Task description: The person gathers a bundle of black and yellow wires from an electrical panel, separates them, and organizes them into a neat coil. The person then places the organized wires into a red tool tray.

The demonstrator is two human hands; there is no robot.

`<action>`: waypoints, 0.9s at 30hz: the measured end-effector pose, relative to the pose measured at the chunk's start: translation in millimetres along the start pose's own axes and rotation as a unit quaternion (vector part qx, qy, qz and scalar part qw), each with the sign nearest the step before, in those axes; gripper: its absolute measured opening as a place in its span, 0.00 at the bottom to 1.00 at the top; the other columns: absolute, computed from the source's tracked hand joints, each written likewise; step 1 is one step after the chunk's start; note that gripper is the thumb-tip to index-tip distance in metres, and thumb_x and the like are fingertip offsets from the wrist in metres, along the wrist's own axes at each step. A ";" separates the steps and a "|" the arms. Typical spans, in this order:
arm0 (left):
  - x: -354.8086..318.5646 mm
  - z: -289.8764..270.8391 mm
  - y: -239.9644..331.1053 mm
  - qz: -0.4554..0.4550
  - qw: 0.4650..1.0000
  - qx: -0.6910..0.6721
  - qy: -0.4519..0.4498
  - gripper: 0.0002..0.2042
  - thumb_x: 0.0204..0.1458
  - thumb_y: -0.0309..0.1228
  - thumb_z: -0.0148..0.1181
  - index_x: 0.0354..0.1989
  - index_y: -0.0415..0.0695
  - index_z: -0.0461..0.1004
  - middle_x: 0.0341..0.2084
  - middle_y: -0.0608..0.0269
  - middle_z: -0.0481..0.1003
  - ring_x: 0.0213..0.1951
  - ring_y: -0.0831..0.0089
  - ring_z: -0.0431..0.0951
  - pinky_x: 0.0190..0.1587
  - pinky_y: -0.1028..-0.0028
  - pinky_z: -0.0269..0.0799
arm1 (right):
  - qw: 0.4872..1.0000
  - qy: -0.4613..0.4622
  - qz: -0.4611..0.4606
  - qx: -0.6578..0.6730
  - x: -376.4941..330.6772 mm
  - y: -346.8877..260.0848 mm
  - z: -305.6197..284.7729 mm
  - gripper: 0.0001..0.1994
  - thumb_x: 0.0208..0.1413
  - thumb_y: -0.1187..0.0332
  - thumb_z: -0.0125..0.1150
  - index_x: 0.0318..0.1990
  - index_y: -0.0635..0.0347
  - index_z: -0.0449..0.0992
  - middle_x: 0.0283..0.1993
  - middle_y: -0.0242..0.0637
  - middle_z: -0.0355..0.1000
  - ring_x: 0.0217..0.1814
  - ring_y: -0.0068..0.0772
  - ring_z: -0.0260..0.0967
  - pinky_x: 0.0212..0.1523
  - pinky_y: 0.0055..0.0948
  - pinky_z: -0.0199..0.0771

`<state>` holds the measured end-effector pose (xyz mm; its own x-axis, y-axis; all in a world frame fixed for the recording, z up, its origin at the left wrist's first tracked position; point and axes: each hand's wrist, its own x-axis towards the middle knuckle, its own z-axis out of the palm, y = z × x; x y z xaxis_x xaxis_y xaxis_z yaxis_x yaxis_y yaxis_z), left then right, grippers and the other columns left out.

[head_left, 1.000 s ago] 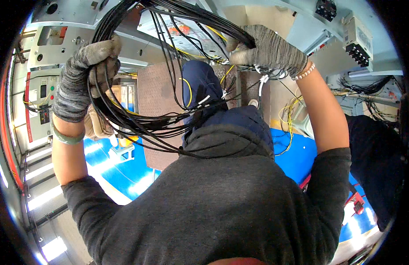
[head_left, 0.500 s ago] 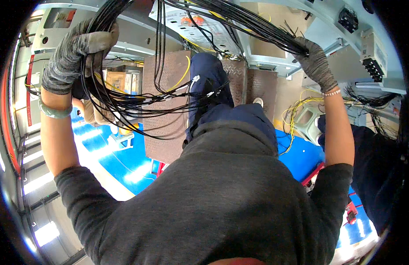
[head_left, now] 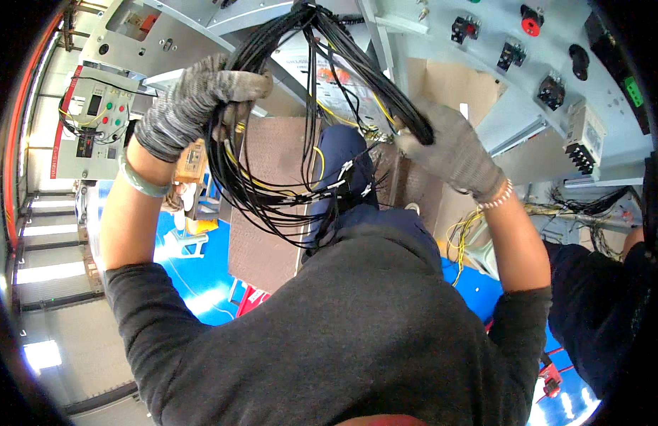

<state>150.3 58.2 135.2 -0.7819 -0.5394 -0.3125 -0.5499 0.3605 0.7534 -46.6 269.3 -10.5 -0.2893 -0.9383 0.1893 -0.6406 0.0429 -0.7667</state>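
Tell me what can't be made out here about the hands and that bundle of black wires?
- Head view: the left hand closes on the black wire bundle; its glove hides the fingers' grip.
- The right hand grips a strand; its palm side is hidden.
- The bundle's upper end is cut off by the top edge.
- The control panel buttons are too small to tell apart.

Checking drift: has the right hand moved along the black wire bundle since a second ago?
Yes. The right hand slid away from the left hand, down the black wire bundle.
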 end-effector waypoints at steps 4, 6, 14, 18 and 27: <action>3.3 2.8 -7.1 0.013 0.998 -0.051 -0.034 0.20 0.43 0.46 0.62 0.17 0.39 0.72 0.07 0.64 0.67 0.09 0.77 0.67 0.13 0.80 0.62 | 0.972 -0.062 0.021 0.224 41.4 -28.3 -1.8 0.19 0.45 0.58 0.63 0.39 0.65 0.71 0.29 0.41 0.71 0.30 0.36 0.72 0.33 0.31 0.72; -0.2 7.8 -6.8 0.012 0.998 -0.057 -0.038 0.19 0.45 0.45 0.61 0.18 0.39 0.73 0.07 0.65 0.67 0.09 0.77 0.67 0.15 0.79 0.63 | 0.929 -0.105 0.019 0.354 58.7 -32.3 0.9 0.20 0.46 0.54 0.63 0.35 0.65 0.71 0.23 0.32 0.66 0.21 0.20 0.66 0.22 0.22 0.70; -1.9 18.7 -6.0 -0.024 0.992 -0.118 -0.043 0.17 0.43 0.44 0.61 0.28 0.40 0.73 0.12 0.68 0.68 0.11 0.80 0.66 0.13 0.82 0.60 | 0.865 -0.137 0.140 0.463 60.3 -42.9 -12.6 0.17 0.49 0.52 0.61 0.24 0.55 0.66 0.16 0.24 0.57 0.14 0.16 0.55 0.18 0.21 0.67; 0.7 15.9 -15.7 -0.017 0.991 -0.118 -0.054 0.18 0.43 0.44 0.61 0.28 0.40 0.72 0.15 0.69 0.67 0.15 0.81 0.65 0.18 0.82 0.61 | 0.854 -0.148 0.159 0.473 58.9 -33.1 -24.8 0.15 0.50 0.53 0.61 0.29 0.55 0.71 0.16 0.22 0.55 0.13 0.15 0.51 0.15 0.20 0.61; -9.8 -31.9 -0.3 0.033 0.940 0.321 0.109 0.16 0.48 0.38 0.60 0.41 0.39 0.73 0.25 0.66 0.71 0.29 0.77 0.69 0.35 0.76 0.67 | 0.969 -0.078 0.126 0.196 71.6 -45.0 -53.5 0.19 0.45 0.51 0.64 0.36 0.57 0.74 0.17 0.21 0.58 0.14 0.10 0.53 0.13 0.15 0.53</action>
<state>167.5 39.1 156.5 -0.7799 -0.6179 -0.0999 -0.6215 0.7456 0.2405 -76.5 218.6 70.4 -0.2712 -0.9567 -0.1055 -0.2348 0.1721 -0.9567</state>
